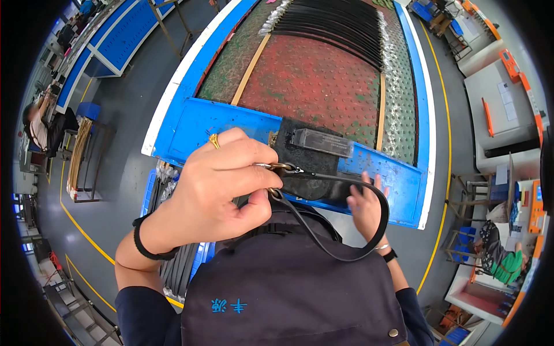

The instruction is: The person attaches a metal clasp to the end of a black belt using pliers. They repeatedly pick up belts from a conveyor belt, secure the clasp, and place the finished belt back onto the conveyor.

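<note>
Close in front of me, my left hand (231, 179) pinches the metal fittings where both ends of a black strap (378, 233) come together. The rest of the strap hangs to the right in a wide loop. A brass-coloured ring (276, 193) and a small clasp (295, 169) show beside my fingertips. My right hand (366, 202) is farther off, seen through and behind the loop, its fingers spread and slightly blurred. Nothing shows in it. Beyond the hands, a dark clear-topped block (322, 142) lies on a black pad (285, 141) at the bench's near edge.
The blue-framed bench (231, 118) has a worn red studded surface (311, 86). Several black straps (334, 26) with plastic-wrapped ends lie in a row at its far side. A bin of dark strips (179, 265) stands at my left. Other people (511, 262) are at the room's sides.
</note>
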Action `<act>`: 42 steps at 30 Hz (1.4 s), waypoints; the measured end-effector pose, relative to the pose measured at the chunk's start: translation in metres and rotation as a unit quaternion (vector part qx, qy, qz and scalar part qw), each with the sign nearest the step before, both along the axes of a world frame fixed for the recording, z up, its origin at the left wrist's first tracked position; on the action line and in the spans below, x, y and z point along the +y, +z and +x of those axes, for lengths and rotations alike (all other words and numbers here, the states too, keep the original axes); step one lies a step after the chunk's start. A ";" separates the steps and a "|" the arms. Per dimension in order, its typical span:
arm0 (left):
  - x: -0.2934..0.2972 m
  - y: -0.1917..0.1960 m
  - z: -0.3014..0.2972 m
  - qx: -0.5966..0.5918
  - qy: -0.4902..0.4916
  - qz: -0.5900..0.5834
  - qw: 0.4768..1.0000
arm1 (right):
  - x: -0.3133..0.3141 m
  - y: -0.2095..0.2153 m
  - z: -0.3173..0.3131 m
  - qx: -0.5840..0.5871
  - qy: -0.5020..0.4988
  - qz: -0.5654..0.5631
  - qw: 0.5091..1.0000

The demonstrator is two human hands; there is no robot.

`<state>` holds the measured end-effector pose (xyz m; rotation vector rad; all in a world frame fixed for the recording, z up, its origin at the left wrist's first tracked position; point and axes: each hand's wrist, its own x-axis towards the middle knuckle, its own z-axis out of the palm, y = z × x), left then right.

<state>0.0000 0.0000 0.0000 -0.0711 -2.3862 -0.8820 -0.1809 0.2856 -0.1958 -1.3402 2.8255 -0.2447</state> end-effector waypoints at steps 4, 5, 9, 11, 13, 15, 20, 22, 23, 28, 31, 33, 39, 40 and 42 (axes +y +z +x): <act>-0.003 0.012 -0.001 -0.038 -0.026 0.008 0.999 | -0.007 0.013 -0.004 -0.037 0.006 -0.031 0.999; -0.001 0.013 -0.002 -0.042 -0.030 0.015 0.999 | -0.007 0.025 -0.014 -0.041 -0.001 -0.037 0.998; 0.006 0.018 -0.007 -0.062 -0.049 0.009 0.997 | -0.030 0.132 -0.016 -0.050 0.060 -0.271 0.959; 0.009 0.019 -0.009 -0.066 -0.059 0.018 0.996 | -0.041 0.179 0.000 0.025 0.157 -0.273 0.949; 0.012 0.022 -0.012 -0.062 -0.068 0.019 0.996 | -0.048 0.198 0.012 0.126 0.251 -0.224 0.933; 0.013 0.024 -0.012 -0.056 -0.073 0.017 0.996 | -0.058 0.203 0.014 0.202 0.326 -0.187 0.904; 0.015 0.026 -0.009 -0.043 -0.073 0.001 0.996 | -0.069 0.201 0.019 0.182 0.349 -0.195 0.898; 0.014 0.024 -0.008 -0.035 -0.074 0.000 0.997 | -0.067 0.201 0.024 0.147 0.330 -0.203 0.910; 0.013 0.023 -0.008 -0.031 -0.075 -0.001 0.997 | -0.065 0.202 0.023 0.149 0.328 -0.207 0.910; 0.010 0.019 -0.004 -0.008 -0.064 -0.034 0.997 | -0.047 0.179 0.000 0.044 0.202 -0.381 0.901; 0.006 0.015 -0.001 0.032 -0.061 -0.082 0.994 | -0.037 0.140 -0.016 -0.055 0.060 -0.405 0.911; 0.005 0.015 -0.001 0.056 -0.064 -0.117 0.990 | -0.025 0.085 -0.026 -0.081 0.020 -0.359 0.930; 0.004 0.019 -0.002 0.070 -0.075 -0.168 0.980 | 0.008 0.005 -0.011 -0.018 0.023 0.003 1.000; 0.004 0.019 -0.003 0.071 -0.079 -0.170 0.980 | 0.010 0.011 -0.012 -0.015 0.024 0.007 1.000; 0.005 0.021 -0.005 0.071 -0.087 -0.174 0.978 | 0.006 0.036 -0.024 -0.019 0.002 -0.094 0.995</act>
